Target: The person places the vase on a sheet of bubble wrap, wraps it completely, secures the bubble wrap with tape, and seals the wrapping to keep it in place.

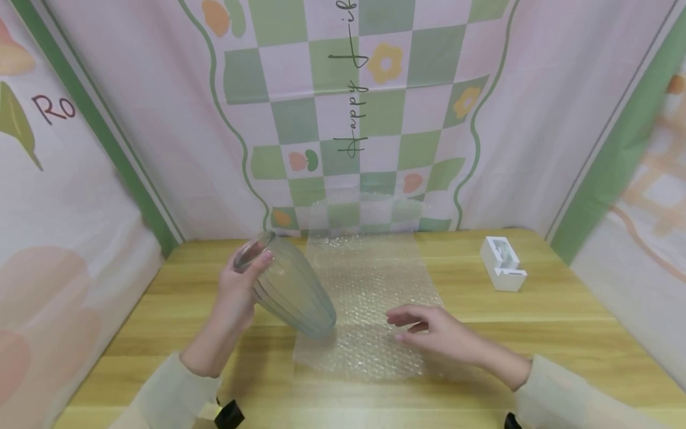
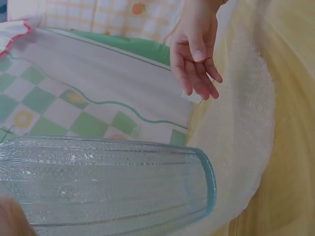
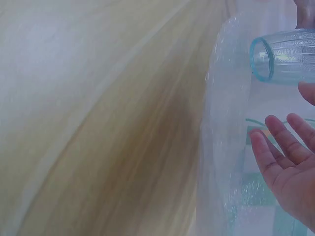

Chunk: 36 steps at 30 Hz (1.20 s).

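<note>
A ribbed clear glass vase [image 1: 297, 286] is tilted over the left part of a bubble wrap sheet [image 1: 370, 298], its mouth up to the left and its base down to the right. My left hand [image 1: 241, 292] grips it near the mouth, thumb on the near side. In the left wrist view the vase [image 2: 108, 187] lies across the lower half, with bubble-like texture on its glass. My right hand [image 1: 434, 330] hovers over the right side of the sheet, fingers loosely bent and holding nothing. The right wrist view shows that hand [image 3: 295, 172] apart from the vase [image 3: 290, 56].
A small white box [image 1: 502, 265] with an opening on top stands at the back right of the wooden table [image 1: 563, 333]. Behind it hangs a patterned cloth [image 1: 386, 113], and the wrap's far end reaches up to that cloth. Side cloths flank the table.
</note>
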Motion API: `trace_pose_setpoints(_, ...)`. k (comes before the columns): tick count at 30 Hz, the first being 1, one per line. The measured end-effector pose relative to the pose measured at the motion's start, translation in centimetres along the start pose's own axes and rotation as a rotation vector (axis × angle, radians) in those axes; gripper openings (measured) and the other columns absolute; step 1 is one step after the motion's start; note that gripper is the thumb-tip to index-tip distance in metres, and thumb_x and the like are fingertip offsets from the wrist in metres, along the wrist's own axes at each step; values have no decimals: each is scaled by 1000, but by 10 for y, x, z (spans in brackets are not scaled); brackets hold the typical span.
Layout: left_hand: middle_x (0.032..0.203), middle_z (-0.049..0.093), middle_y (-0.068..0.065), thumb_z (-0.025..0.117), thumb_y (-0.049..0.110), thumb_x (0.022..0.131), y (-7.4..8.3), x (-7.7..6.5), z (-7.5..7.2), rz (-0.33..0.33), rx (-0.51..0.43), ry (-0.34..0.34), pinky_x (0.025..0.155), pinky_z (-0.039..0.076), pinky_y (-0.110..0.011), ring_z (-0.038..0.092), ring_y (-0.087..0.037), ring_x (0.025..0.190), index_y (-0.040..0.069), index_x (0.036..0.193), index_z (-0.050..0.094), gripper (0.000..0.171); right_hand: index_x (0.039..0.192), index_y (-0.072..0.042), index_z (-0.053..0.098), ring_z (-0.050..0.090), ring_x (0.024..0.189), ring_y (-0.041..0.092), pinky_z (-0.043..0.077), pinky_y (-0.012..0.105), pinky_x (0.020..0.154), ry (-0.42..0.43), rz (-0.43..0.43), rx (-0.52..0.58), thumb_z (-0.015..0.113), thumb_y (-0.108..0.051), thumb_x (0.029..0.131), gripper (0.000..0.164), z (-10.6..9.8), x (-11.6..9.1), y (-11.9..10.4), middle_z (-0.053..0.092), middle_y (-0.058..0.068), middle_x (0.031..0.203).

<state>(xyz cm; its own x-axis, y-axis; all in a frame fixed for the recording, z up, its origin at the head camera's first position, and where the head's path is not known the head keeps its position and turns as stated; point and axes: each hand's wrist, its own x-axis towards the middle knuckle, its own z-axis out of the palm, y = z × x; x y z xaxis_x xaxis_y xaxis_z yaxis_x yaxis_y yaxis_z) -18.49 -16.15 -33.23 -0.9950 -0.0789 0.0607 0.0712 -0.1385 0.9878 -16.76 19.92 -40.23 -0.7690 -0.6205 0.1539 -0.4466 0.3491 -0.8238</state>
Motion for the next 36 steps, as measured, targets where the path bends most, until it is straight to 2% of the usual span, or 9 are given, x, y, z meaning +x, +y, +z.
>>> trace_pose_setpoints(6, 158, 33, -12, 71, 36, 96, -7, -2, 8, -26, -49, -54, 112, 42, -51, 40, -35, 138, 3, 159, 25, 85, 140, 13, 49, 59, 118, 47, 53, 29, 98, -44, 39, 193, 66, -12, 100, 50, 11, 4, 1, 62, 28, 131)
trace_pose_setpoints(13, 151, 42, -13, 73, 32, 92, -15, -6, 22, -26, -55, -45, 101, 53, -46, 49, -34, 128, 4, 154, 35, 78, 148, 14, 37, 54, 125, 51, 52, 27, 100, -78, 69, 315, 66, -13, 100, 62, 22, 6, -2, 48, 35, 143)
trace_pose_setpoints(20, 152, 43, -16, 76, 34, 90, -27, -10, 36, 6, -84, -12, 116, 33, -58, 43, -35, 133, 1, 154, 36, 82, 156, 11, 20, 42, 135, 55, 53, 38, 100, -59, 65, 438, 69, -9, 97, 79, 30, 11, -8, 25, 37, 157)
trace_pose_setpoints(23, 153, 41, -18, 73, 32, 92, -30, -11, 41, -10, -115, 14, 117, 32, -57, 42, -36, 135, 0, 154, 35, 79, 158, 7, 16, 39, 136, 57, 54, 42, 99, -25, 70, 455, 73, -9, 94, 87, 34, 12, -9, 20, 36, 159)
trace_pose_setpoints(25, 150, 43, -18, 71, 31, 94, -32, -13, 43, -28, -135, 34, 113, 40, -52, 45, -34, 132, 0, 154, 36, 76, 159, 5, 14, 36, 136, 59, 53, 45, 100, -5, 88, 452, 75, -11, 92, 92, 36, 13, -9, 18, 36, 159)
trace_pose_setpoints(29, 129, 59, -12, 68, 31, 96, -35, -16, 48, -60, -211, 49, 91, 58, -36, 61, -21, 107, 2, 150, 43, 66, 161, 1, 11, 32, 136, 64, 48, 56, 104, 22, 140, 417, 76, -15, 92, 96, 37, 14, -10, 16, 36, 160)
trace_pose_setpoints(31, 118, 63, -9, 67, 30, 96, -38, -18, 51, -52, -260, 41, 83, 60, -32, 65, -17, 96, 1, 146, 46, 62, 161, 0, 12, 40, 132, 62, 51, 54, 101, 38, 160, 419, 78, -15, 90, 98, 38, 15, -10, 16, 37, 159)
trace_pose_setpoints(33, 113, 65, -6, 66, 30, 96, -40, -21, 53, -45, -299, 20, 83, 60, -32, 67, -16, 94, 1, 146, 46, 62, 161, 0, 14, 43, 131, 60, 53, 53, 99, 54, 180, 421, 80, -15, 89, 99, 39, 15, -10, 16, 38, 159)
trace_pose_setpoints(36, 116, 64, -7, 68, 32, 95, -43, -24, 56, -38, -329, -13, 88, 59, -33, 67, -17, 99, 0, 148, 43, 66, 161, -3, 19, 34, 139, 57, 43, 60, 107, 87, 214, 401, 84, -16, 85, 101, 40, 14, -11, 14, 35, 162)
